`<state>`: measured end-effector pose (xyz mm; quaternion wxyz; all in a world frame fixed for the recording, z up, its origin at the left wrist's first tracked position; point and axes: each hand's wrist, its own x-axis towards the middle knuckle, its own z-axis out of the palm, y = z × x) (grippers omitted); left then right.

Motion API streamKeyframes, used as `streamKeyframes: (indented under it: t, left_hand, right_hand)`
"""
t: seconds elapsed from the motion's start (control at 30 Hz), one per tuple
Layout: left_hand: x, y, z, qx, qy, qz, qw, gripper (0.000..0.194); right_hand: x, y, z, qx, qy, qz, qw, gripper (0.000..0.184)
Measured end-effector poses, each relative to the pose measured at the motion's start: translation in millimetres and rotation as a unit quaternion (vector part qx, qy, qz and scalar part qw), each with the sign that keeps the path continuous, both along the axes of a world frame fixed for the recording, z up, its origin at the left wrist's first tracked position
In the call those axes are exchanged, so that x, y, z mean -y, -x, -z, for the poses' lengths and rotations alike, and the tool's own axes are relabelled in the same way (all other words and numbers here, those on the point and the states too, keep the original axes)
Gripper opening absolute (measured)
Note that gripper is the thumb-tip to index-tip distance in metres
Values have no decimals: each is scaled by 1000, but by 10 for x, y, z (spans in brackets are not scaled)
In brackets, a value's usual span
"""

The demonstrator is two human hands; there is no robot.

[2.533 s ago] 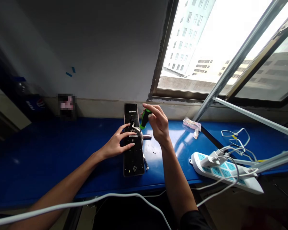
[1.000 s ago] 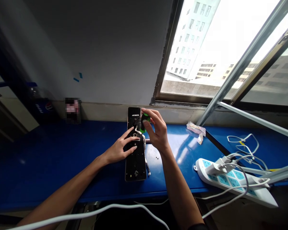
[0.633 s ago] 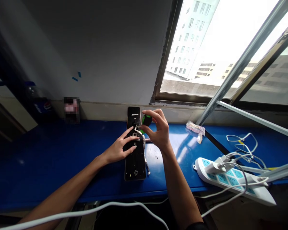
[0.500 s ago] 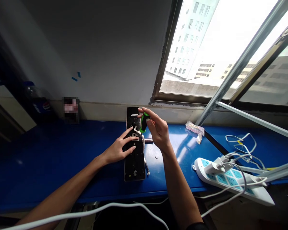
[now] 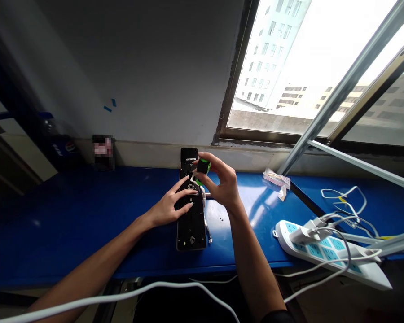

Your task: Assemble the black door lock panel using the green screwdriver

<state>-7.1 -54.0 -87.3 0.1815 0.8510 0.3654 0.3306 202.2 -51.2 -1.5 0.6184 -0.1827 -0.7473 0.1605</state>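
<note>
A long black panel-like device (image 5: 191, 224) lies lengthwise on the blue table, its near end close to the table edge. My left hand (image 5: 170, 207) rests on its left side with fingers spread across the middle. In my right hand (image 5: 222, 181) is a green-and-black screwdriver (image 5: 204, 167), held nearly upright, its shaft pointing down at the device beside my left fingertips. What the tip touches is too small to make out. A white cable (image 5: 207, 226) runs along the device's right side and ends in a small connector. Tiny dark bits, perhaps screws (image 5: 221, 219), lie to the right.
A white power strip (image 5: 326, 251) with plugs and cords sits at the right, near a metal frame (image 5: 299, 152). A crumpled wrapper (image 5: 276, 178) lies by the wall. A Pepsi bottle (image 5: 62, 146) stands at back left. A white cable (image 5: 148, 287) crosses in front.
The whole view has shifted slightly. My right fingers have changed position around the screwdriver handle; my left hand stays spread on the device.
</note>
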Motion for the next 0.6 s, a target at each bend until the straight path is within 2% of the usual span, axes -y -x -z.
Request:
streamKeyframes:
  t: [0.1,0.27,0.33,0.5,0.6]
  left_hand:
    - [0,2,3,2,2,3,1000,43]
    - [38,-6,-11,-4,7,-3,1000,44]
    - [68,-34,-20,-4,2,-12,1000,44]
    - [138,-161,-24,-7,-82,-92,992,36]
    - [167,-230,-31,-4,-138,-82,987,30]
  right_hand:
    - [-6,7,29,7,14,6,1000,48]
    - [-15,-10,41,8,26,32,999,43]
    - [-23,-18,52,20,40,34,998,49]
    - [-78,-87,74,-7,52,39,998,60]
    - [-106,-215,44,-39,54,63,996,59]
